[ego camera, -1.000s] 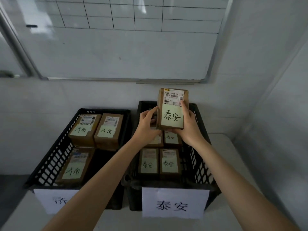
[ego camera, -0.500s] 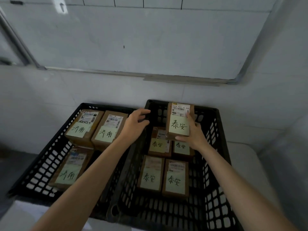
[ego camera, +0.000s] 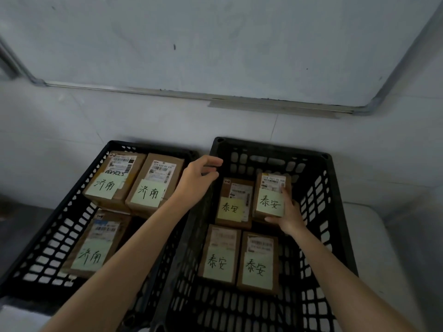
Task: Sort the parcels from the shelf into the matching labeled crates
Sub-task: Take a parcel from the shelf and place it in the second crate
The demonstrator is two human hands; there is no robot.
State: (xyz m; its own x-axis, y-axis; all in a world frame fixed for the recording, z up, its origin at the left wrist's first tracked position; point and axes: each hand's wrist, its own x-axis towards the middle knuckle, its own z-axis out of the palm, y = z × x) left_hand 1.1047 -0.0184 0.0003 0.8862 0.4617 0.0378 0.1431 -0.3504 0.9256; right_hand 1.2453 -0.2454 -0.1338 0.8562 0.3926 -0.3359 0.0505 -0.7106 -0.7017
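My right hand [ego camera: 288,215] grips a brown parcel [ego camera: 272,196] with a pale note reading 泰安, low in the back right of the right black crate [ego camera: 333,212]. Three more 泰安 parcels lie there: one beside it [ego camera: 233,203] and two in front [ego camera: 219,256] [ego camera: 259,262]. My left hand [ego camera: 199,178] hovers with loosely curled fingers over the crate's left rim, holding nothing. The left black crate [ego camera: 60,216] holds three parcels marked 济南 [ego camera: 112,179] [ego camera: 154,184] [ego camera: 96,245].
Both crates stand against a white wall under the metal frame of a whiteboard [ego camera: 215,44]. A pale surface [ego camera: 374,236] runs to the right of the right crate. The near half of the right crate's floor is bare.
The parcel went from raised in both hands down into the right crate's back right spot. My left hand let go and moved left. The view tilted down and closer.
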